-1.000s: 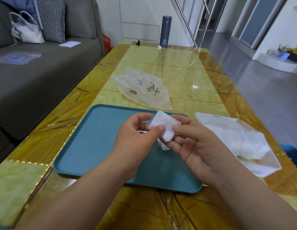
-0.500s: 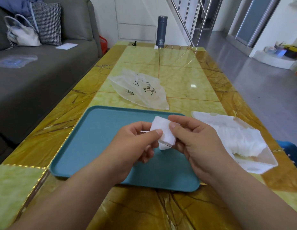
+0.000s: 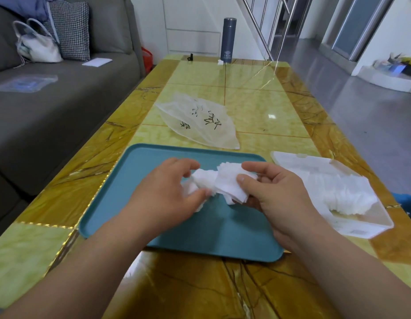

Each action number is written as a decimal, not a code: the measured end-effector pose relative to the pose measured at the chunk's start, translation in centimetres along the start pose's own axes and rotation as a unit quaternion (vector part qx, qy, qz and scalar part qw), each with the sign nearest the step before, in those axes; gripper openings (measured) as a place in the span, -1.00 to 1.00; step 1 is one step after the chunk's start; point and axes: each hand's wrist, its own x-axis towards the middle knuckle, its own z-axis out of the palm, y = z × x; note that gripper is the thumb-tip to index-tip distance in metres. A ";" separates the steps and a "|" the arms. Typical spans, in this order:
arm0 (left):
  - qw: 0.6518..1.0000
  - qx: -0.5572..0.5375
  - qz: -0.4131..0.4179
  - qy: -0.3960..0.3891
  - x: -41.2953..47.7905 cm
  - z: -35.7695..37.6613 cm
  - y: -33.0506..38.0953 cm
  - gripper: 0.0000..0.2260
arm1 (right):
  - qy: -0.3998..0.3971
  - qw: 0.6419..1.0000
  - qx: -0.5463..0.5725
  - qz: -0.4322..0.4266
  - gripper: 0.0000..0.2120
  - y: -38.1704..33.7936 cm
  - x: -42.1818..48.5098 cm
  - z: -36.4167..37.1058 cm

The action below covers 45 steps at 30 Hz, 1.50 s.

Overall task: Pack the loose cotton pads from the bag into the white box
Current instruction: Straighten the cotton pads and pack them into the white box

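**A Two-Handed Hold**

We saw the left hand (image 3: 170,194) and the right hand (image 3: 275,192) together over the teal rectangular plastic tray (image 3: 135,180). Between them they held a bunch of white square cotton pads (image 3: 225,183). The left hand gripped the left end of the bunch, with its fingers curled over the top and its thumb closing in from the near side. The right hand pinched the right end, with its thumb pressed on the near face and its other fingers wrapped behind and beneath. The pads were fanned and uneven, with their edges out of line. We could not tell whether the bunch touched the tray or was just above it.

Just to the right of the tray lay the white shallow plastic box (image 3: 360,229), open. A packed row of white pads (image 3: 337,192) stood on edge along its middle.

Beyond the tray, the translucent white plastic bag with black lettering (image 3: 199,120) lay flat on the glossy yellow-green and brown marble-patterned table (image 3: 257,97).

At the table's far end a dark blue-grey cylindrical flask (image 3: 227,40) stood upright.

To the left ran a grey fabric sofa (image 3: 62,107). On it we noted a white handbag (image 3: 39,47), a black-and-white houndstooth cushion (image 3: 71,31), a white sheet of paper (image 3: 97,62) and a clear plastic packet (image 3: 25,82).
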 end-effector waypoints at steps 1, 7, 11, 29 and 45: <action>0.999 0.039 -0.004 -0.019 -0.1 -0.2 -0.5 -0.51 | 0.002 1.000 -0.010 0.006 -0.78 0.4 0.2 0.2; 0.993 0.106 -0.005 -0.042 0.4 -0.8 -1.2 -0.53 | 0.013 0.998 -0.063 0.027 -0.83 2.2 1.3 1.1; 0.986 0.159 0.032 -0.022 0.6 -0.6 -1.4 -0.48 | 0.039 0.997 -0.063 0.013 -0.82 2.2 1.4 0.9; 0.984 -0.047 0.068 0.160 1.2 0.4 1.0 -0.78 | 0.057 0.998 -0.013 0.009 -0.72 1.0 1.3 0.4; 0.932 -0.356 -0.042 -0.045 0.0 0.6 2.0 -0.97 | -0.113 0.992 0.043 0.026 -0.80 -0.7 0.0 -0.1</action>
